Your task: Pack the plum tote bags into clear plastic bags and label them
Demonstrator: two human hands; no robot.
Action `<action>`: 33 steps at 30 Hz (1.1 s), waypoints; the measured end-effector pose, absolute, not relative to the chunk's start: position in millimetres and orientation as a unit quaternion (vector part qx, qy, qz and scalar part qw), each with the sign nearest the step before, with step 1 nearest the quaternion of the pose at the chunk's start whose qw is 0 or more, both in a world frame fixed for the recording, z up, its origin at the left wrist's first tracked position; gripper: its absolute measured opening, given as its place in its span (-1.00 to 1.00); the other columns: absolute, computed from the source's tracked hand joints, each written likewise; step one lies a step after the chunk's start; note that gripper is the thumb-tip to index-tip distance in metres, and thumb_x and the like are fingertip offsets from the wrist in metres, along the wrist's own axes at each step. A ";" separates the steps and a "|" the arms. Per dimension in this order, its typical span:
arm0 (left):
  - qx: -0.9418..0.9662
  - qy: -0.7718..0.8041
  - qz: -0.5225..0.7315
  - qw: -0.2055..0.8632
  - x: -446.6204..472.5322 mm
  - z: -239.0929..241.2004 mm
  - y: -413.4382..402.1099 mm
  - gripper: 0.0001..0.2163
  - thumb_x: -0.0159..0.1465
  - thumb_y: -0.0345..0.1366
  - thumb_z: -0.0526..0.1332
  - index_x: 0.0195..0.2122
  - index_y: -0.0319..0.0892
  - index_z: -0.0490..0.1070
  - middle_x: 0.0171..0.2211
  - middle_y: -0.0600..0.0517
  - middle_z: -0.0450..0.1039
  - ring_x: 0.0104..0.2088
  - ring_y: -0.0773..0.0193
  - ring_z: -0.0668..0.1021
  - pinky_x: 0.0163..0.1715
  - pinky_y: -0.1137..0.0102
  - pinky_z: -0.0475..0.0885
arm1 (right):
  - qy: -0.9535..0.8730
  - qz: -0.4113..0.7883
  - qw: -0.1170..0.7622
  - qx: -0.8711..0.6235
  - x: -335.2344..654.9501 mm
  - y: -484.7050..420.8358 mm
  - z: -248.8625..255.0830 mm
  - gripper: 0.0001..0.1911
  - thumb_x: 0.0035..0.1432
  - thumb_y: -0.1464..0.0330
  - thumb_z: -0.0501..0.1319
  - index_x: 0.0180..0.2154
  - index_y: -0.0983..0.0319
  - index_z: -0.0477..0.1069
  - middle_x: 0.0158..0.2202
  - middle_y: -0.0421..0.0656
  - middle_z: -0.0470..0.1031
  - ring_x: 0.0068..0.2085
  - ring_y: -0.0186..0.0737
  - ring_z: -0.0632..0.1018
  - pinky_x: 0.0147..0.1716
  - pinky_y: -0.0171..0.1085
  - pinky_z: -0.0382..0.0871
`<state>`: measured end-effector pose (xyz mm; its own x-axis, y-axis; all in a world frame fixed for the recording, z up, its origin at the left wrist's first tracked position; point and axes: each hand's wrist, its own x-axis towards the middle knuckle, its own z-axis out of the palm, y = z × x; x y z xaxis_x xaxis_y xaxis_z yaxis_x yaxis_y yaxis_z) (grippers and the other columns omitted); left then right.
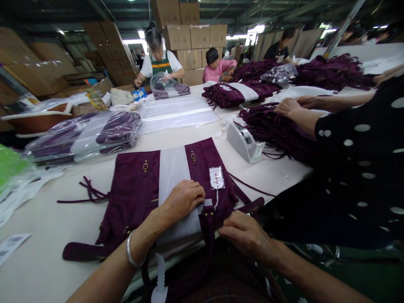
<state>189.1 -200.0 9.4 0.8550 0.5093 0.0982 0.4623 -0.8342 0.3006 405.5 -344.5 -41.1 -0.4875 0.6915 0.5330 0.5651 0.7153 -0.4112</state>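
Observation:
A dark purple handbag [135, 198] lies flat on the table before me, a white paper band [174, 166] around its middle. My left hand [186, 195], a silver bangle at its wrist, rests on the band with fingers curled in at its right side, near the foot of a handle [208, 227]. What lies under those fingertips is partly hidden. My right hand [244, 235] is closed at the bag's near right edge, beside a strap end. A white hang tag [216, 177] in clear plastic lies on the bag's right part. Thin cords trail from both sides.
A grey tape dispenser [244, 141] stands right of the bag. Plastic-wrapped purple bags [85, 134] lie at the left, clear plastic sheets [179, 113] behind. At the right, a co-worker's hands [288, 107] handle more purple bags [271, 126]. Other people work across the table.

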 end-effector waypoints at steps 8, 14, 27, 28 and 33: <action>0.983 0.167 0.072 -0.001 182.3 3.0 -205.7 -0.81 0.36 -0.50 0.10 -0.07 -0.25 0.44 -0.08 -0.10 0.52 -0.19 0.18 0.57 -0.21 0.33 0.47 | -0.888 0.003 0.299 -0.349 414.8 -349.8 -38.8 -0.66 0.40 0.50 0.01 0.09 0.19 0.42 0.08 -0.05 0.49 -0.05 -0.18 0.46 -0.13 -0.16 0.28; 0.988 0.129 0.015 -0.085 189.3 4.9 -207.3 -0.87 0.34 -0.50 0.09 -0.30 -0.22 0.40 -0.36 -0.03 0.46 -0.38 0.17 0.53 -0.42 0.34 0.42 | -0.884 -0.023 0.328 -0.333 405.8 -343.8 -49.6 -0.70 0.37 0.52 0.04 -0.01 0.22 0.47 0.02 -0.04 0.55 -0.18 -0.19 0.49 -0.23 -0.17 0.33; 0.848 0.324 0.233 0.349 188.0 27.3 -196.1 -0.89 0.33 -0.29 0.18 -0.29 -0.17 0.47 -0.38 0.10 0.52 -0.34 0.34 0.51 -0.28 0.43 0.37 | -0.318 0.619 0.604 -0.389 386.0 -313.4 -14.8 -0.73 0.11 0.22 0.42 -0.32 0.22 0.41 -0.29 -0.17 0.60 -0.39 -0.33 0.58 -0.41 -0.34 0.51; 0.830 0.331 0.243 0.377 188.9 31.4 -198.8 -0.88 0.31 -0.28 0.19 -0.31 -0.18 0.48 -0.38 0.09 0.52 -0.34 0.34 0.51 -0.28 0.44 0.38 | -0.297 0.631 0.608 -0.378 385.2 -310.0 -11.2 -0.71 0.07 0.22 0.44 -0.34 0.23 0.41 -0.30 -0.18 0.60 -0.41 -0.35 0.57 -0.43 -0.36 0.50; 0.704 0.363 0.265 0.551 196.4 36.9 -224.1 -0.81 0.27 -0.16 0.21 -0.27 -0.19 0.42 -0.46 0.09 0.48 -0.51 0.36 0.51 -0.54 0.47 0.39 | -0.296 0.652 0.597 -0.363 381.2 -303.6 5.2 -0.67 0.03 0.19 0.46 -0.38 0.26 0.43 -0.39 -0.23 0.55 -0.52 -0.42 0.50 -0.50 -0.38 0.47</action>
<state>196.4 -224.1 36.9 0.5967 0.8020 -0.0266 0.2186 -0.1306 0.9670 381.2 -303.6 5.2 -0.0240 0.9924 -0.1203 -0.5631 -0.1128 -0.8186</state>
